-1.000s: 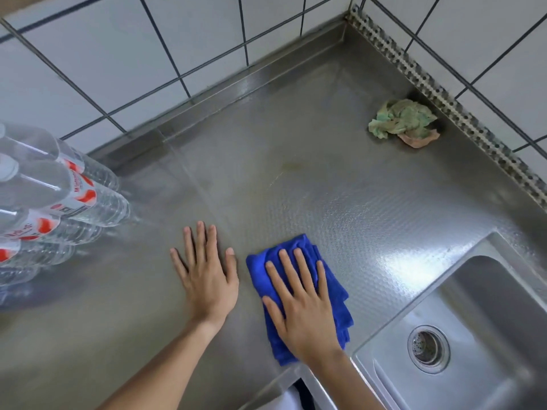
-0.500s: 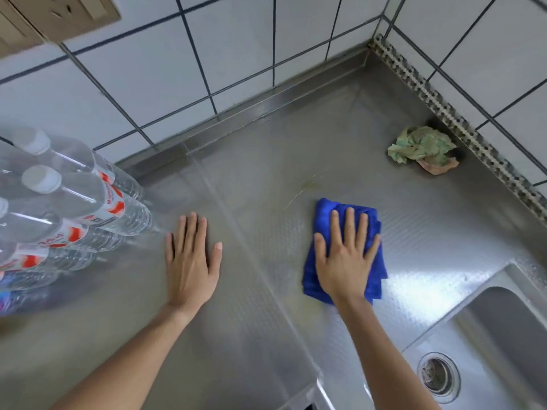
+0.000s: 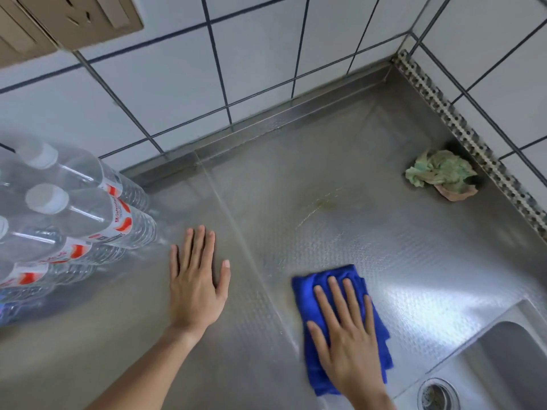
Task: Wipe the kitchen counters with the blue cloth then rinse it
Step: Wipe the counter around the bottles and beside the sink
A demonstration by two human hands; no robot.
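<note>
1. At nine o'clock in the view stood a pack of water bottles (image 3: 74, 220), clear with white caps and red-marked labels, set on the steel counter (image 3: 370, 241) against the tiled wall (image 3: 177, 90).
2. Just right of the bottles, at about seven o'clock, the left hand (image 3: 196, 287) lay flat on the bare counter, fingers straight and together, thumb out to the side. It grasped nothing and looked to be bracing the body.
3. At five o'clock the right hand (image 3: 344, 334) pressed the blue cloth (image 3: 334, 279) flat to the counter, fingers spread and straight on top of it, not curled round it. The cloth was folded and lay just left of the sink (image 3: 500, 359).
4. A faint yellowish streak (image 3: 322, 204) marked the counter near the centre, at twelve o'clock from the cloth and apart from it.
5. At two o'clock a crumpled green rag (image 3: 441, 173) sat by the patterned edge strip (image 3: 461, 134) of the side wall.
6. The sink, with its drain (image 3: 438, 393), filled the four o'clock corner (no tap showed in the view).
7. I judged the step in hand to be the wiping, with rinsing not yet begun. The next move probably called for a firm stroke up to twelve o'clock across the streak, then passes towards the rag and the bottles.
</note>
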